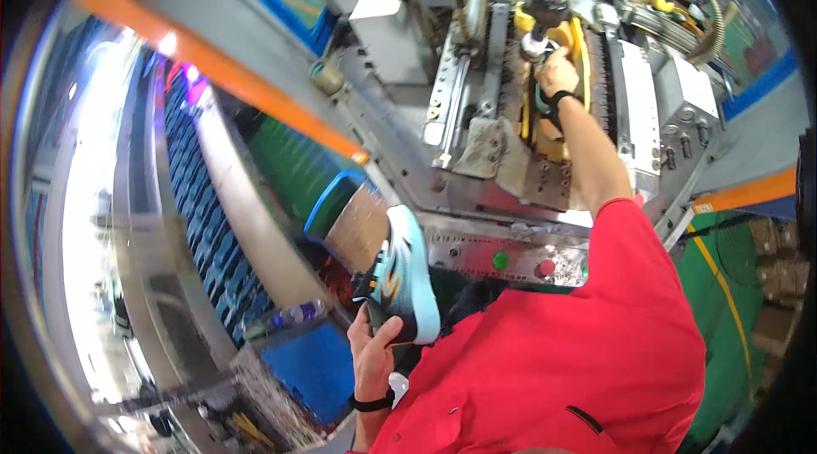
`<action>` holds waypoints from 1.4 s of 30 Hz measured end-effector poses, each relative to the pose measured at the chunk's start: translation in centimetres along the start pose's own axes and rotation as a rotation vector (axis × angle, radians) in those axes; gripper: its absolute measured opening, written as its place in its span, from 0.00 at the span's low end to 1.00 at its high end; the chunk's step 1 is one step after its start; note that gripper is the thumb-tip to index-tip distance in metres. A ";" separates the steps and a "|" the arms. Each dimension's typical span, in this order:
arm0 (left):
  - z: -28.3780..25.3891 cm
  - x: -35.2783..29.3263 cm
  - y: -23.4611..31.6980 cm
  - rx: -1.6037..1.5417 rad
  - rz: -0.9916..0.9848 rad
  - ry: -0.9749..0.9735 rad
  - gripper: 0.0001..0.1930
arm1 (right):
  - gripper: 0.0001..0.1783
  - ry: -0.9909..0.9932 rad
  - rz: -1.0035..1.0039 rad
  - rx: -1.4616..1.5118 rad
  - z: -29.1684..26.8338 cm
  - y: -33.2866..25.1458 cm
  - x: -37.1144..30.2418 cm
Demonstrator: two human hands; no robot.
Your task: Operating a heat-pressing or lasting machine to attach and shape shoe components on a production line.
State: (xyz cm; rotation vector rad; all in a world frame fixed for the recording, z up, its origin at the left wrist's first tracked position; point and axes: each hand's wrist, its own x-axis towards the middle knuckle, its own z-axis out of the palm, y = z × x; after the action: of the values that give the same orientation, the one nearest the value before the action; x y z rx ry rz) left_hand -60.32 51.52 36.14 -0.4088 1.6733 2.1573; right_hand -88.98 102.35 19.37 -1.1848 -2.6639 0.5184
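My left hand (373,352) is closed around the heel end of a sneaker (412,271) with a pale blue and white sole and a dark upper with an orange mark. The shoe points away from me, its sole turned to the right. Reaching far into the machine (477,126), my right hand (558,75) has its fingers closed beside a round whitish metal part (534,45), between yellow pads (582,54). A dark teal shape shows under that hand; what the fingers grip cannot be made out.
A control panel with a green button (500,261) and a red button (545,268) fronts the machine. Orange frame bars (230,71) run on both sides. To the left are a conveyor (200,190), a blue-rimmed bin (319,207) and a plastic bottle (298,314).
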 end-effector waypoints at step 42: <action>-40.6 -42.5 -47.0 -0.207 -0.402 2.090 0.33 | 0.18 -0.734 -2.239 0.676 -22.9 -48.2 -85.5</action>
State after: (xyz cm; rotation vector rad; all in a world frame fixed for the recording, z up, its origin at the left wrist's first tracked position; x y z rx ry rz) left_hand -0.95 17.51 4.77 -3.3233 1.4193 1.0408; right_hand -58.02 14.20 57.14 2.1806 -1.9278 1.0050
